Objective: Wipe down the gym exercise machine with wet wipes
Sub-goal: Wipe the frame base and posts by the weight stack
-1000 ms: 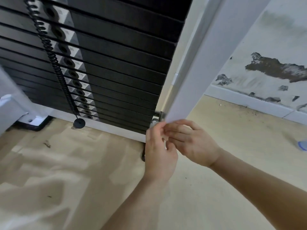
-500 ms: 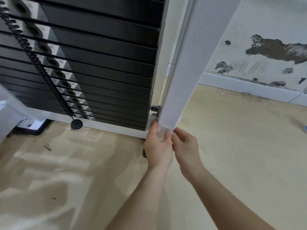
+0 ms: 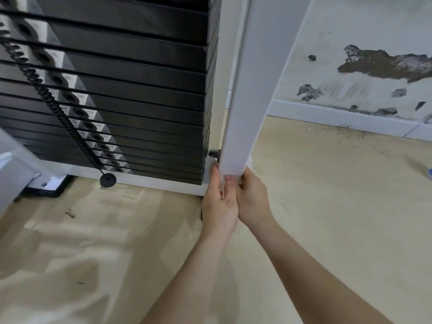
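The gym machine's white upright post [image 3: 247, 101] slants down beside the black weight stack [image 3: 131, 90]. A thin white wet wipe [image 3: 230, 172] is wrapped round the post's lowest part. My left hand [image 3: 218, 202] pinches the wipe against the post's left side, with one finger stretched upward. My right hand [image 3: 252, 197] grips the wipe from the right, fingers curled behind the post. The two hands touch each other just under the post's end.
A coiled black cord with a round selector pin [image 3: 108, 180] hangs in front of the stack. The white base rail [image 3: 163, 183] runs along the tan floor. Another white frame part [image 3: 16, 169] stands at left. A wall with peeling paint [image 3: 374, 66] rises at right.
Both hands have shifted from pinching the wipe in front of the post's foot to holding it round the post from either side. The view has moved closer.
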Demonstrator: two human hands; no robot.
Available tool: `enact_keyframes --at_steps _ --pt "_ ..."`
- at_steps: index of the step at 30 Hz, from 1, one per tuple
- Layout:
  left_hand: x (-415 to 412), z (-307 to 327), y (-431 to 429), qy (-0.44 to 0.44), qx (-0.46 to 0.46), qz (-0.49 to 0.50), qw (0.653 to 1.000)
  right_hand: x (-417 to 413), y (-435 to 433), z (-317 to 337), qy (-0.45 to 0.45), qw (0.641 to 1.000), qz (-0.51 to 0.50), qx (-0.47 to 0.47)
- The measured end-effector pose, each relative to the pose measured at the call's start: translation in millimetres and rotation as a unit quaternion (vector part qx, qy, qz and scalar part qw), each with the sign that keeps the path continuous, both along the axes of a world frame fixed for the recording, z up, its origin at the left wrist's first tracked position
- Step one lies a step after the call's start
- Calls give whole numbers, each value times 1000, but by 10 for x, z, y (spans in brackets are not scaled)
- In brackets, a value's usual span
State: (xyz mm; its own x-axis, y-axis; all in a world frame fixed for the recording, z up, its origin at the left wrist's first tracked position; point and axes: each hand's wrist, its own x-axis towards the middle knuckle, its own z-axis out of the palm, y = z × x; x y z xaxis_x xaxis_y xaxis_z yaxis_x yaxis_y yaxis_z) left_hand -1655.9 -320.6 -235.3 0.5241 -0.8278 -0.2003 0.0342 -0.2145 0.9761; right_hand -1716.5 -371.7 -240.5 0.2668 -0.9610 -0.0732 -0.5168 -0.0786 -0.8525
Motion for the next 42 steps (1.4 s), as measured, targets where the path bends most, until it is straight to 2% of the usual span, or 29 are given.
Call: enact_keyframes --at_steps 3,5,7,9,11,13,17,22,24,27,29,30,32,35,38,42 --pt "78 57 -55 51 26 -14 998 19 36 51 -18 998 -27 -52" --pt "94 209 -61 52 -9 -14 999 -30 92 201 -47 987 -42 -151" --pt "72 319 -63 37 -50 -14 998 -45 94 237 -31 981 -38 -189" --pt "30 331 -25 12 -55 -8 998 -44 70 143 42 987 -23 -153" --pt "42 254 -6 -34 -16 -8 999 -28 -17 19 87 989 -5 -117" --pt "108 36 -40 -36 26 -26 999 -20 -140 -107 128 988 11 -83" --pt "171 -306 -1 -33 103 -78 991 -62 -301 -449 287 953 98 31" --pt "232 -479 33 -93 132 -81 984 -86 -199 -808 375 914 153 6" --pt "242 -559 170 -134 158 -88 974 -176 -28 -929 398 907 136 1" --pt "261 -808 350 -242 196 -154 938 -326 174 -1063 338 938 50 -66" --pt "251 -992 356 -314 205 -212 902 -300 298 -1090 275 954 91 -70" --pt "240 -1058 349 -347 212 -236 882 -246 371 -1114 273 950 141 -51" --pt "253 -1112 343 -413 244 -280 831 -162 480 -1191 332 918 211 -54" --pt "355 -1054 346 -477 279 -316 771 -130 557 -1268 407 886 215 -61" --pt "359 -997 267 -506 293 -313 748 -141 571 -1295 425 879 215 -34" --pt "193 -1040 148 -535 302 -330 717 -292 408 -1176 415 889 185 53"
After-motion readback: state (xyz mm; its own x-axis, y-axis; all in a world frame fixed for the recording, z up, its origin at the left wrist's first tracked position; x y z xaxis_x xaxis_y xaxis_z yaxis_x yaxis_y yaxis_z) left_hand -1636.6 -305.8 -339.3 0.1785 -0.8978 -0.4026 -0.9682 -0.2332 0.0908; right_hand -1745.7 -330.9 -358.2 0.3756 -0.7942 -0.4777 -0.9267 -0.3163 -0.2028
